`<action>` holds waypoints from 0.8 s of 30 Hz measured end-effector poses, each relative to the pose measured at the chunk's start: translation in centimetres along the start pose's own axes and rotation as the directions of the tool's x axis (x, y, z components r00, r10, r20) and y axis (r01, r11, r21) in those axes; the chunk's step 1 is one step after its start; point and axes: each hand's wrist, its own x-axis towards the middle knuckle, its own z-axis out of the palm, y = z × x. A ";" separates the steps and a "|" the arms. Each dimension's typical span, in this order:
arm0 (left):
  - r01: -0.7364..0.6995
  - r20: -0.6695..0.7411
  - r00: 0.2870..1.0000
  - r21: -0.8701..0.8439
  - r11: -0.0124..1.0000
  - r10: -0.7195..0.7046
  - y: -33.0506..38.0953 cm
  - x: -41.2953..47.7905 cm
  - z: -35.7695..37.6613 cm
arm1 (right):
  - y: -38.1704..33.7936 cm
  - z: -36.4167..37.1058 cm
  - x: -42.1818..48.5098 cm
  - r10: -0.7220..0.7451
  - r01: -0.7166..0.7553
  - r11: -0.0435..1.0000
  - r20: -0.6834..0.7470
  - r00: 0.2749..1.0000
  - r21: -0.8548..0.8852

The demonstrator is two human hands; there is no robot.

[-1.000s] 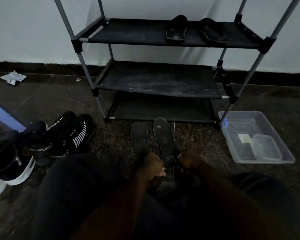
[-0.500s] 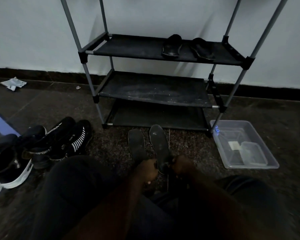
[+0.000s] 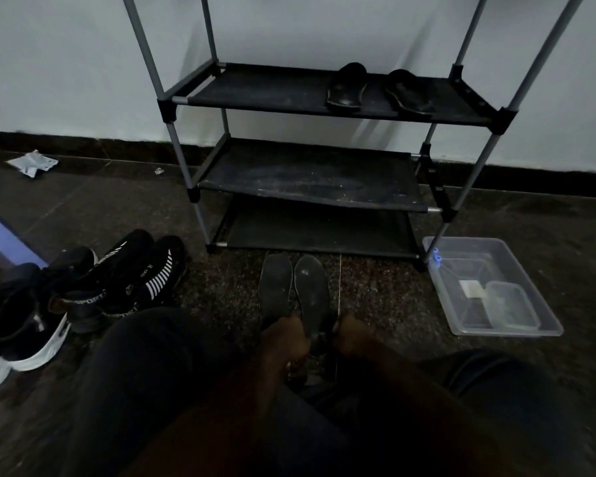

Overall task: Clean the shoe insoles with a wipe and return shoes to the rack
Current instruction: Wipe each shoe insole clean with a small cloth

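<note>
Sitting on the floor facing the rack [image 3: 307, 177] is how this is being done, presumably so everything is kept within reach. Two insoles are laid flat just off the rack's bottom front edge, toes toward it: the dusty insole [image 3: 311, 287] and the second insole [image 3: 275, 284] right beside it. The dusty one's heel is flanked by the left hand [image 3: 284, 335] and right hand [image 3: 350, 333], probably ready for lifting and wiping. Whether fingers are clamped on it can't be told, it's way too dark. No wipe can be made out. Sneakers [image 3: 124, 277] are parked off to the left, likely awaiting insoles. A clear tray [image 3: 537, 304] is set by the rack's front right leg.
</note>
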 end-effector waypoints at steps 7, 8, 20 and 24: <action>0.049 -0.169 0.984 -0.084 0.995 -0.063 3.4 1.1 -5.8 | -1.9 -5.5 0.5 0.006 0.041 0.959 -0.166 0.986 0.281; -0.010 -0.245 0.969 -0.145 0.989 -0.026 4.7 1.5 -8.0 | -2.5 -7.9 0.7 -0.006 0.095 0.941 -0.265 0.964 0.324; -0.287 -0.445 0.887 -0.738 0.611 -0.121 20.5 6.8 -28.0 | -10.7 -30.1 1.2 0.222 0.473 0.461 -0.614 0.758 0.751; -0.211 -0.365 0.918 -0.784 0.583 -0.158 20.6 8.5 -28.1 | -11.1 -30.2 2.6 0.267 0.488 0.414 -0.615 0.742 0.768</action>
